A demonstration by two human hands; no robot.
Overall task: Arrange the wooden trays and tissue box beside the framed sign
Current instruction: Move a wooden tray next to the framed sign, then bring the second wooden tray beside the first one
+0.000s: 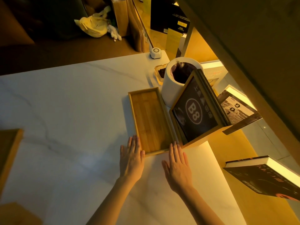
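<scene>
A long, empty wooden tray point(150, 120) lies on the white marble table point(73, 111), close against the left side of the framed sign point(196, 111) marked "B8". My left hand point(131, 157) rests flat on the table with fingertips touching the tray's near left corner. My right hand point(177, 166) lies flat too, fingers spread, fingertips at the tray's near right corner beside the sign's base. Neither hand holds anything. A second wooden tray point(9, 151) shows partly at the table's left edge. Another wooden piece point(14, 214) sits at the bottom left; what it is I cannot tell.
A white round bin point(172, 88) with a dark liner stands behind the sign. A glass ashtray point(159, 73) and a white call button point(155, 53) sit further back. Books point(266, 176) lie on a lit shelf to the right, under an overhanging panel.
</scene>
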